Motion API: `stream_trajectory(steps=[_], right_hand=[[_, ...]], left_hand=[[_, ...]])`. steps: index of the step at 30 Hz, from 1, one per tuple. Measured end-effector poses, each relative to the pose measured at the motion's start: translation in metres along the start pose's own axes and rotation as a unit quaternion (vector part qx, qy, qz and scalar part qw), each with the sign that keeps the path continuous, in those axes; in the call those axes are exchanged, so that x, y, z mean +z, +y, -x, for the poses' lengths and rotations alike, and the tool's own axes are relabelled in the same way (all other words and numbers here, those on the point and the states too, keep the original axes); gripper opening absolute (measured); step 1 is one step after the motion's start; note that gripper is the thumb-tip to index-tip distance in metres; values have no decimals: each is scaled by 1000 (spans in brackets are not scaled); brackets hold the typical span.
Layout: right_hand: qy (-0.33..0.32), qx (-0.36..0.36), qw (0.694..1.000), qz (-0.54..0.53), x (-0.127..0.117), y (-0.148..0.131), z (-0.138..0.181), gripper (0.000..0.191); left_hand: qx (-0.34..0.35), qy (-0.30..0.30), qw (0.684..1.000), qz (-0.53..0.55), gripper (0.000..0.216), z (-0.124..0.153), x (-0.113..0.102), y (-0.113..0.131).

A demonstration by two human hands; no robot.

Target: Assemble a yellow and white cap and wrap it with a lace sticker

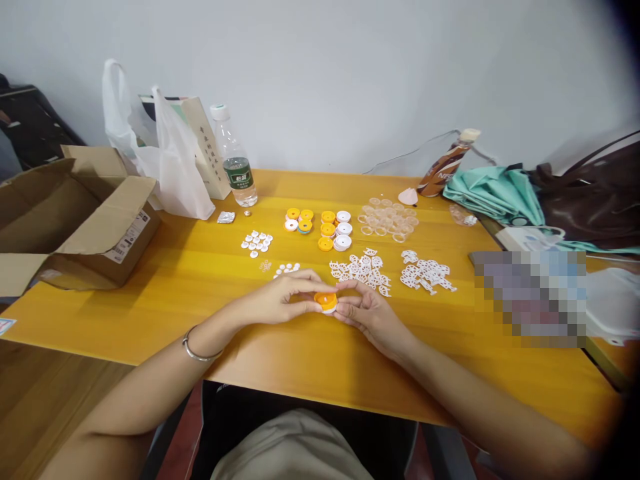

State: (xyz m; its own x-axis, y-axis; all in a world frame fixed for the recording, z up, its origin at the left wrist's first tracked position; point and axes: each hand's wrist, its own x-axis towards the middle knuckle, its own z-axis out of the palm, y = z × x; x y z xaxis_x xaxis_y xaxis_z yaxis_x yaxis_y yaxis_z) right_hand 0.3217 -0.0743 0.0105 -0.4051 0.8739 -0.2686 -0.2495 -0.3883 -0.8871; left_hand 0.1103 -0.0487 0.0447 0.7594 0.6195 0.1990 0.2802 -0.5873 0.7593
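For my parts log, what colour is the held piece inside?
Held piece: mostly orange inside; see head view.

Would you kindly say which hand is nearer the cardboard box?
Left. The left hand is right of the cardboard box; the right hand is farther right, across the orange piece.

Head-worn view down across table (285, 357)

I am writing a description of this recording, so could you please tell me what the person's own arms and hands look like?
Both the left hand and the right hand are bare, without gloves. No sleeve shows on either forearm. A thin, silver-coloured bangle circles the left wrist; nothing worn is visible on the right wrist.
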Motion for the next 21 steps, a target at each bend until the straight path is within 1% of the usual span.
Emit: stream_trajectory(steps=[2, 5, 11, 15, 17, 18, 20, 21], right_hand=[[-4, 0, 1000, 2, 0, -1, 0, 39], [-18, -1, 1000, 19, -1, -2, -1, 40], [-41, -5, 997, 66, 1, 2, -2, 40], [-37, -34, 987, 151, 1, -4, -3, 32], [-2, -71, 976, 208, -9, -16, -5, 28], [33, -96, 967, 233, -18, -24, -6, 27], [125, -162, 940, 272, -44, -43, -8, 26], [174, -191, 918, 300, -59, -53, -9, 25]], left_hand=[[-9, -8, 1000, 21, 36, 1, 1, 0], [-5, -16, 999, 38, 36, 2, 2, -2], [12, -29, 998, -60, 34, 3, 6, 2], [11, -47, 989, -139, 26, 5, 11, 4], [15, -53, 983, -176, 24, 6, 14, 3], [19, -54, 980, -190, 24, 7, 16, 2], [30, -56, 976, -206, 24, 7, 18, 1], [33, -58, 975, -210, 24, 8, 19, 1]])
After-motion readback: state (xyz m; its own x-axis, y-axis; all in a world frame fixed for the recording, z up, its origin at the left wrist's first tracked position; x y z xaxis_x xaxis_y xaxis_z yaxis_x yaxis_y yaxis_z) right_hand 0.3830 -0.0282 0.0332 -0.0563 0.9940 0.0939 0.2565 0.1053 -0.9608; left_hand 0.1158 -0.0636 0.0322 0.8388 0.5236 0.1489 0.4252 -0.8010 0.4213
